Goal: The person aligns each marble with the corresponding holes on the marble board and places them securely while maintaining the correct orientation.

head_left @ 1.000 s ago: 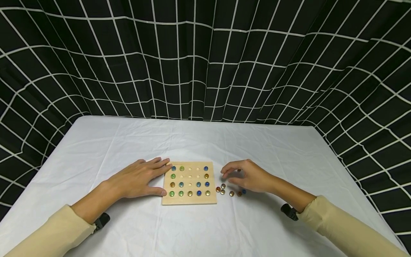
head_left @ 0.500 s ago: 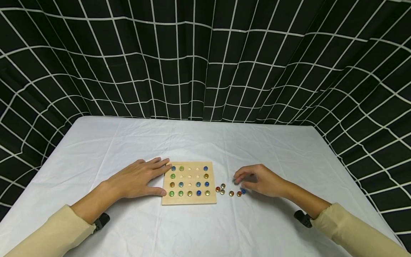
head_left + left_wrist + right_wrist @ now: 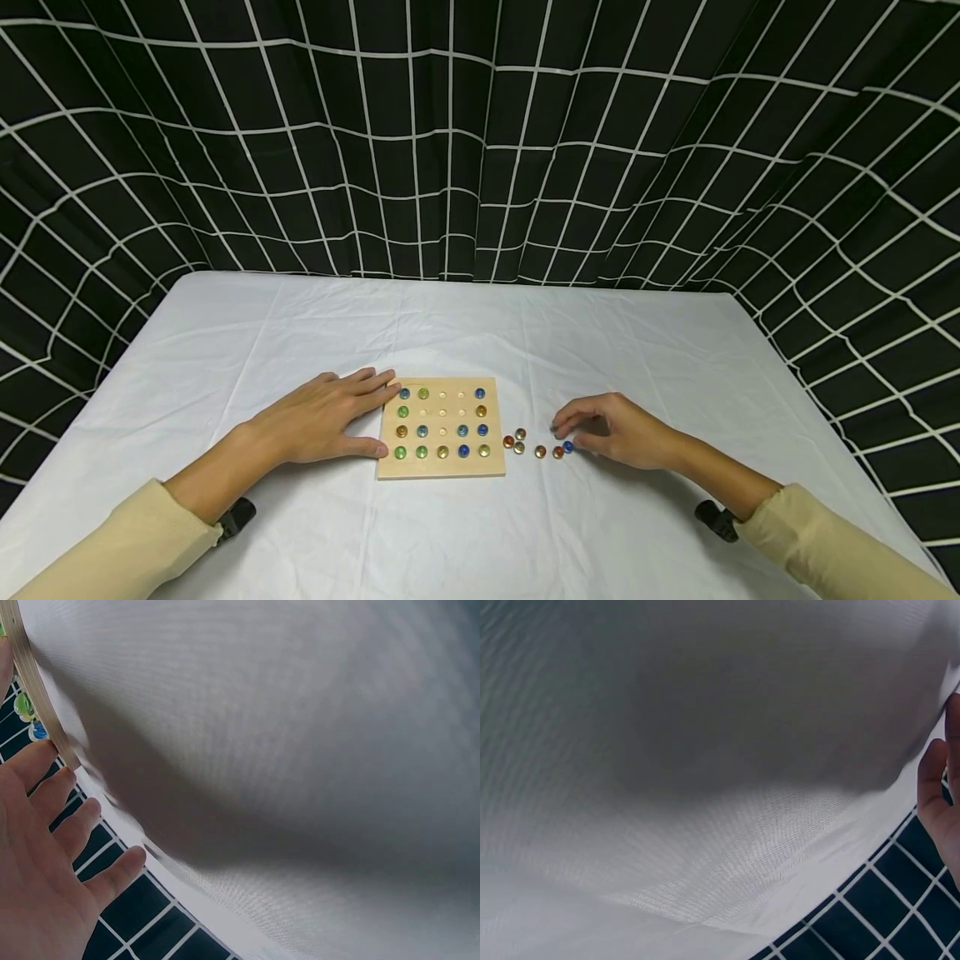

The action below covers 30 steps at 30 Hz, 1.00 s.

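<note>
In the head view, my left hand lies with spread fingers at the left edge of a pale wooden board. Its fingertips and thumb touch that edge. Rows of round hollows cover the board, and glass marbles in green, blue and amber sit in many of them. Right of the board my right hand hangs low over the cloth, fingers bent and thumb apart from them. A blue marble lies by its thumb, a reddish marble beside that. Whatever is under the palm is hidden.
More loose marbles, among them a red marble and an amber marble, lie between board and right hand. A white cloth covers the table. Behind it hangs a black curtain with a white grid.
My right hand has moved right and slightly nearer to me, away from the board, and is now beside the blue marble. My left hand has stayed in place on the board.
</note>
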### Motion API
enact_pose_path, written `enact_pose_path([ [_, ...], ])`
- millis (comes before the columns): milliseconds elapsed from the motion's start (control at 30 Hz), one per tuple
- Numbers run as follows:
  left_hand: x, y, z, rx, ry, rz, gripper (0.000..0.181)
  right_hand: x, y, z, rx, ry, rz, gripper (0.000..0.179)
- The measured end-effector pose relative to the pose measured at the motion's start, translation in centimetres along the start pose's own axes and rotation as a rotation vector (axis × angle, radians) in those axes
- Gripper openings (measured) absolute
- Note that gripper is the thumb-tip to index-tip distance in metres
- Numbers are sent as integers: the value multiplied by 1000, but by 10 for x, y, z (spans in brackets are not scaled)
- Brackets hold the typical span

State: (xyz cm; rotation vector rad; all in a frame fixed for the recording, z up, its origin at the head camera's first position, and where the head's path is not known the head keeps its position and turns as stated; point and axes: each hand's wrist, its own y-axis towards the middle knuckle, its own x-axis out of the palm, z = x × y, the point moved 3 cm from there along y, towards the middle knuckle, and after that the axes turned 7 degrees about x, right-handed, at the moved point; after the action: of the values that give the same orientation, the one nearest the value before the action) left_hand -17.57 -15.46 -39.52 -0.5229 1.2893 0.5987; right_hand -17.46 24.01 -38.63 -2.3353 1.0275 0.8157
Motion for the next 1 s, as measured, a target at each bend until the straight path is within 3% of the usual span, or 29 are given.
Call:
enact_pose_path([
  [1000,0,0,0,1,-2,2,91,4,4,-2,-33,-27,20,29],
])
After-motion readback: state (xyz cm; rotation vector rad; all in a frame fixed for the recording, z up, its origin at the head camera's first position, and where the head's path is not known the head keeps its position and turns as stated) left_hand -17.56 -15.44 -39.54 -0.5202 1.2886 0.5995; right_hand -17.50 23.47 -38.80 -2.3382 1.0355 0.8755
